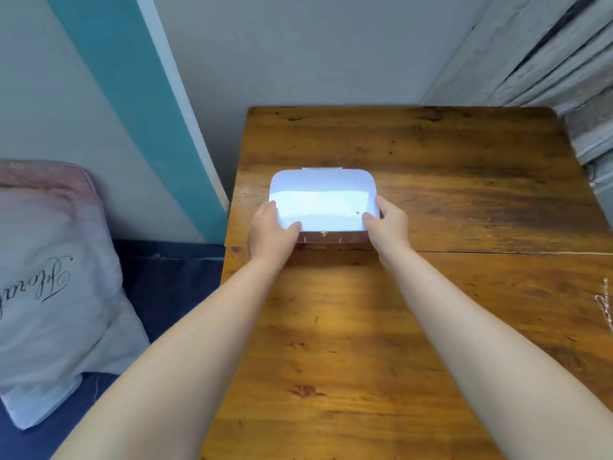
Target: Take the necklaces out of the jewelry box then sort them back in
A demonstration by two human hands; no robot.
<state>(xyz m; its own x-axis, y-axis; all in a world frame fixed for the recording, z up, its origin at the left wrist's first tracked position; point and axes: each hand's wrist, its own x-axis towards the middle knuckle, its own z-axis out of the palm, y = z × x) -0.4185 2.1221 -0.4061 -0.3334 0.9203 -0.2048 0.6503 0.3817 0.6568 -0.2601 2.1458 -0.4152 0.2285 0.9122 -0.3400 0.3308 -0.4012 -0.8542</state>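
Observation:
A white jewelry box [323, 199] with rounded corners sits closed on the wooden table [414, 310], towards its far left part. A small gold clasp [323, 233] shows on its pinkish front wall. My left hand [270, 235] grips the box's near left corner, thumb on the lid. My right hand [389, 225] grips the near right corner the same way. A thin chain [605, 305], possibly a necklace, lies at the table's right edge, partly cut off by the frame.
A pale cushion [53, 283] with script lettering rests on a dark blue seat [172, 287] left of the table. Grey wall with a teal stripe [132, 94] stands behind. Weathered planks [547, 51] lean at the back right.

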